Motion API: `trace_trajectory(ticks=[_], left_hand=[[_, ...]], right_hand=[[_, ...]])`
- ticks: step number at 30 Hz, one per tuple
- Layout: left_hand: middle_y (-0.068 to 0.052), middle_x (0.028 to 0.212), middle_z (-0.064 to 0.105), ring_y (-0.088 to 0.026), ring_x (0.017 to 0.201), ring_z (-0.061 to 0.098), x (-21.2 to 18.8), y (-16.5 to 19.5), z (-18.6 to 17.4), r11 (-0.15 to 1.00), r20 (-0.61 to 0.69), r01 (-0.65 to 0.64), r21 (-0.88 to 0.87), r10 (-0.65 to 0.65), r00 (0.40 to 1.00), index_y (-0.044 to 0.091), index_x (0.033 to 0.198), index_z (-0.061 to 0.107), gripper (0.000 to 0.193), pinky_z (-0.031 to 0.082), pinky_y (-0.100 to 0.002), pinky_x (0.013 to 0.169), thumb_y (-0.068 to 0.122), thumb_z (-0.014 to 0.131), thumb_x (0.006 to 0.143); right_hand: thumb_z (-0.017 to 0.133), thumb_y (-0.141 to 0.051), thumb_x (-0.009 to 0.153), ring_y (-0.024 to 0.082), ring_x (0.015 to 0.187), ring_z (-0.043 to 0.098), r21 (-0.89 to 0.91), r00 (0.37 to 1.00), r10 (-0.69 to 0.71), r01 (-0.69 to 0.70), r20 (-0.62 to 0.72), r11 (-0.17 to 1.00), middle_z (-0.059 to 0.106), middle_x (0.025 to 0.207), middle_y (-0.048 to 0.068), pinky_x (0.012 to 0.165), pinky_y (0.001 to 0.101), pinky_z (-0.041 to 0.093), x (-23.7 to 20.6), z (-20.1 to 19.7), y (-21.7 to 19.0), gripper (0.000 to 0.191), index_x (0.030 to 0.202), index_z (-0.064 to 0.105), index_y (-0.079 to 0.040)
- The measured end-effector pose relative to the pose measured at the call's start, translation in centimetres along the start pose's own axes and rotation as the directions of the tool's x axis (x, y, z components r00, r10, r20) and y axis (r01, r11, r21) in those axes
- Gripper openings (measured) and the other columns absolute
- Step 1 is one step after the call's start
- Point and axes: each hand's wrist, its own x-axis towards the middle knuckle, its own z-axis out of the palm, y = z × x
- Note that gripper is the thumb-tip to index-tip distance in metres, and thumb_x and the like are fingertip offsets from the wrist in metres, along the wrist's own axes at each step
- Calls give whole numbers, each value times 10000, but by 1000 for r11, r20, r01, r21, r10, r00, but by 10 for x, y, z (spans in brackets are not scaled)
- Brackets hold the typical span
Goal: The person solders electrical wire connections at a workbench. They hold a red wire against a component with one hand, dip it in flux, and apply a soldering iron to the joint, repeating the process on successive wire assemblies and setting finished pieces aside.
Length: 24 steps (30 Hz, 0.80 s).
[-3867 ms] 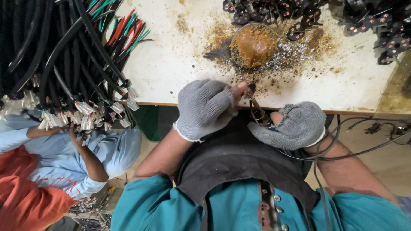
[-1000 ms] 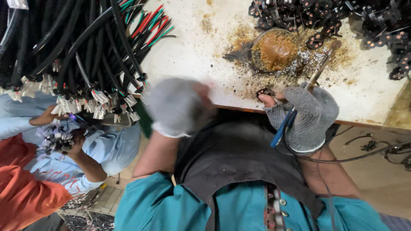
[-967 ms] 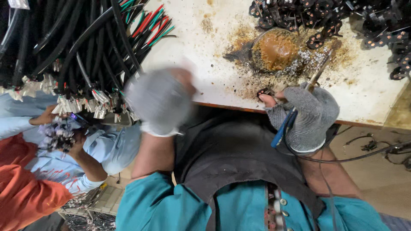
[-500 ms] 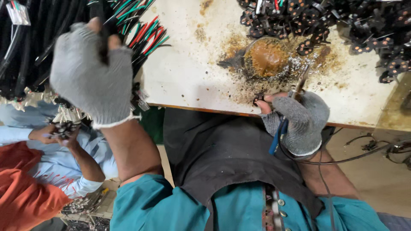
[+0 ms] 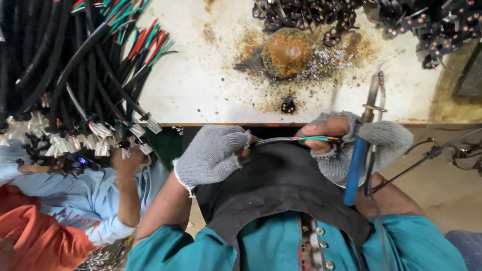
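My gloved left hand (image 5: pixel 213 155) pinches the light, limp wire bundle (image 5: pixel 296 140) just below the tabletop (image 5: pixel 201 90) edge, best gripped by its sheath, while my right hand (image 5: pixel 351 145) steadies its tips and holds the soldering iron (image 5: pixel 357 160).

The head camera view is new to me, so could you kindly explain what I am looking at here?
The camera sits on a person's head and looks down at their two gloved hands at a stained white table. The left hand pinches a thin cable with red and green wires; the right hand touches its far end while holding a blue-handled soldering iron. On the table lie a brown lump, small black parts and a bundle of black cables. Another person's sleeve shows at lower left.
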Motion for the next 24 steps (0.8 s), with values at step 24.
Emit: trace_trajectory(ticks=[24], left_hand=[[-89,1140,669,-125,1070,628,16,39,65,750,-279,-49,-660,-183,943,12,1333,606,332,513,-295,963,180,639,1049]], right_hand=[[860,-97,855,152,847,698,-119,993,-89,79,-82,990,742,912,37,786,293,564,-46,14,10,198,979,705,-101]])
